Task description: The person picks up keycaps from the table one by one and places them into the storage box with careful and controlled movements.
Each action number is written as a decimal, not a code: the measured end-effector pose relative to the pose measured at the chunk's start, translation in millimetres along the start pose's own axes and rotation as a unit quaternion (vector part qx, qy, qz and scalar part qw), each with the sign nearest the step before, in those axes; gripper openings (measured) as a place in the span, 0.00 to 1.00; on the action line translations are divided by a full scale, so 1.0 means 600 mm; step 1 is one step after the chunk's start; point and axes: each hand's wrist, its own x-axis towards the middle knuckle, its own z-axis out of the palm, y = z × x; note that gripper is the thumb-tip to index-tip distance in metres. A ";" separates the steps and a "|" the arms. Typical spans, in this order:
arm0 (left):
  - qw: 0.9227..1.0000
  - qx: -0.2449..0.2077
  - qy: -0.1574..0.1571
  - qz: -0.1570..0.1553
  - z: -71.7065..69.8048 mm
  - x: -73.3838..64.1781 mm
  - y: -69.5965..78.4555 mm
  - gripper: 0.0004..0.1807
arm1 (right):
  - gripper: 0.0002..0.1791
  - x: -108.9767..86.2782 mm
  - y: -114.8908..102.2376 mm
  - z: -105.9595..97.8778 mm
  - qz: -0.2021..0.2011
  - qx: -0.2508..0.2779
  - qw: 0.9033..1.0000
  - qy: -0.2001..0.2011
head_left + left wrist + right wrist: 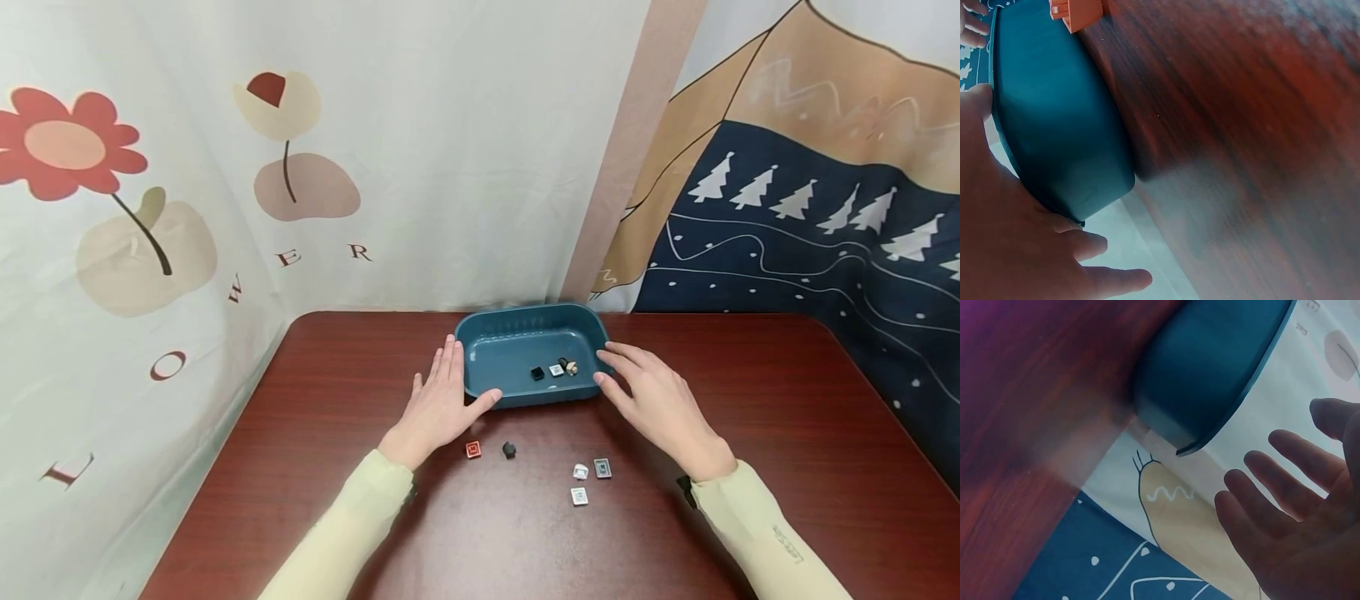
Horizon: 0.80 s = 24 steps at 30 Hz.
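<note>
A dark teal plastic basin [517, 398] stands near the far edge of the table. My left hand [442, 404] lies along its left end, fingers straight and thumb stretched over the front rim. At the right end is my right hand [656, 400], its fingers spread and loosely bent, holding nothing; the right wrist view shows the fingers apart from the basin [1204, 375]. Inside the basin lie a black square piece [537, 373], a white square piece [556, 370] and a small dark-and-beige cluster [571, 367]. These small pieces resemble keycaps.
On the brown table [337, 467], in front of the basin, lie a red square piece [473, 450], a black piece [509, 450], a grey one [602, 468], and two white ones, the nearer white piece [580, 497] flat. A printed curtain [465, 167] hangs behind.
</note>
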 end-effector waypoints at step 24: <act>1.000 -0.001 0.002 0.001 0.001 0.000 -0.001 0.60 | 0.27 -0.098 -0.036 0.012 -0.034 -0.021 0.997 -0.064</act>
